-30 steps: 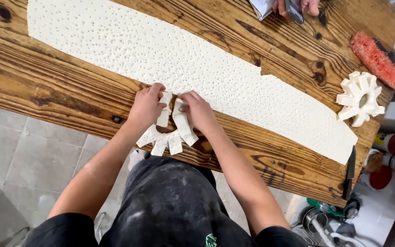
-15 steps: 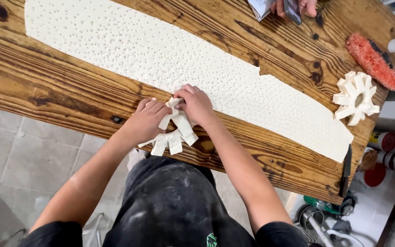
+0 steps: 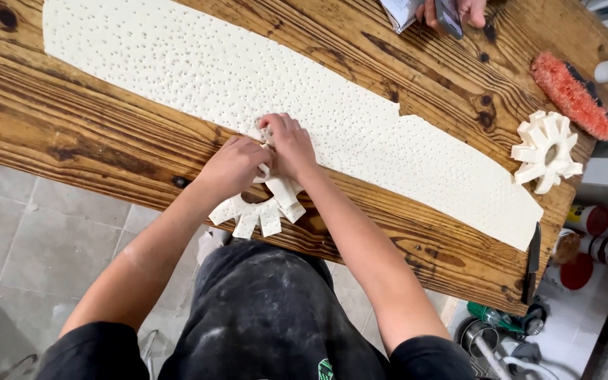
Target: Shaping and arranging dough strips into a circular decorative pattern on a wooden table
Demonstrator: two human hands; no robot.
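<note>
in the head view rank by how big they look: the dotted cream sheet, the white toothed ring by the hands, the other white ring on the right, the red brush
1. dotted cream sheet, by far
2. white toothed ring by the hands, partly covered by the hands, so unsure against the next
3. red brush
4. other white ring, close to the brush

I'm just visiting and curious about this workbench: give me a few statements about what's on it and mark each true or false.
1. Both hands, left hand and right hand, rest on the white toothed piece at the table's near edge. True.
2. The long dotted sheet is black. False: it is cream-white.
3. A second toothed piece lies at the right end of the table. True.
4. The red brush lies on top of the sheet. False: it lies on bare wood, apart from the sheet.
5. Another person's hand shows at the far edge. True.
</note>
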